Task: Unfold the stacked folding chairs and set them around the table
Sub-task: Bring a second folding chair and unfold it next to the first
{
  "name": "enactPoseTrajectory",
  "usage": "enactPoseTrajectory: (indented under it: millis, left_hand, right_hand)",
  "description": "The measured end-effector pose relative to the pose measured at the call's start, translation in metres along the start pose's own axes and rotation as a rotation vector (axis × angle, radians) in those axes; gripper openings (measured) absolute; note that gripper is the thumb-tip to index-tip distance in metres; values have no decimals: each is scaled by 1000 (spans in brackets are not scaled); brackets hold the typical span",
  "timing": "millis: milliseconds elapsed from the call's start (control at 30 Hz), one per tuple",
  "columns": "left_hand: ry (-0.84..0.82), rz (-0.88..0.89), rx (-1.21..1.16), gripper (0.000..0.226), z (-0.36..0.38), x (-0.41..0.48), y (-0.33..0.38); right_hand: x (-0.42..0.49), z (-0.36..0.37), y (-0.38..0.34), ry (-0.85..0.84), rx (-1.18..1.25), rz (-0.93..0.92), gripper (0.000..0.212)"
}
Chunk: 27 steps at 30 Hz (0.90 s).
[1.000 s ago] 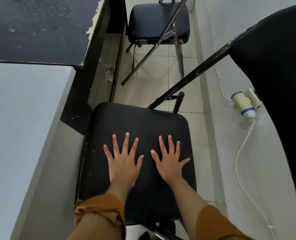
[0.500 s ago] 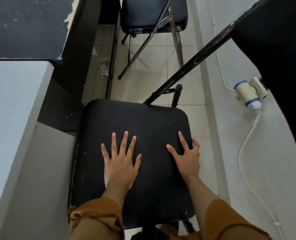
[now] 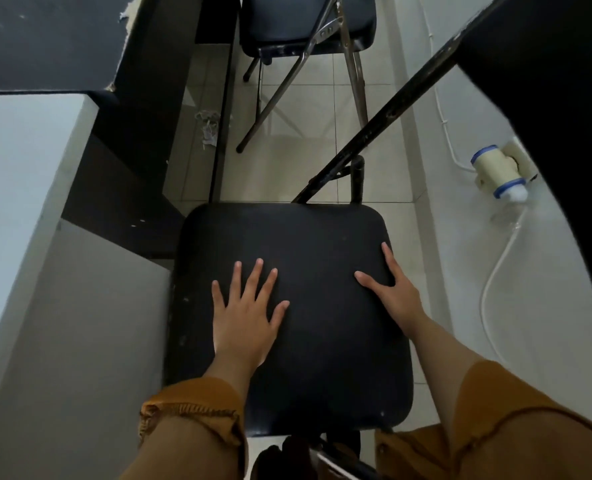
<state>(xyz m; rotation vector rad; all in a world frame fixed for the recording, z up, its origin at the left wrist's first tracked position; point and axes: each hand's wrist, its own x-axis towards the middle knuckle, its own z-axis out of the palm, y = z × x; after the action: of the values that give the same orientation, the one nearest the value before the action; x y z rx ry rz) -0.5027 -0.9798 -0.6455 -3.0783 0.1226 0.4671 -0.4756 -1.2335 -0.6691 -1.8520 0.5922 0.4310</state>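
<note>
An unfolded black folding chair stands right below me, and its padded seat (image 3: 322,244) fills the middle of the view. My left hand (image 3: 246,317) lies flat on the seat with the fingers spread. My right hand (image 3: 396,296) grips the seat's right edge: the thumb lies on top, the index finger runs along the rim, and the other fingers are hidden over the side. The chair's black frame tube (image 3: 408,88) rises to its dark backrest (image 3: 547,98) at the upper right. A second unfolded chair (image 3: 287,15) stands farther ahead. A dark table (image 3: 45,39) is at the upper left.
A white surface (image 3: 17,168) borders the chair on the left, close to the seat. On the white wall at the right hangs a plug adapter (image 3: 499,174) with a white cable (image 3: 495,271). A crumpled scrap (image 3: 207,129) lies on the tiled floor between table and chairs.
My right hand slid from the middle of the seat to its right edge and took hold there. My left hand stayed flat on the seat. The view shifted slightly forward.
</note>
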Motion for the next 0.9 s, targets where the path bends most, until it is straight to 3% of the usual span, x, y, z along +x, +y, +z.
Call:
enactPoseTrajectory:
  millis: [167,733,900]
  left_hand:
    - [-151,46,-131,68,29,-10,20]
    - [-172,79,-201,69,30,32,57]
    - [-249,73,-203,73,20,33,60]
  right_hand:
    - [4,-35,16,62,16,-20,87]
    - [41,-70,12,180,-14,-23,90]
    - [37,-73,-1,109,-142,30,90]
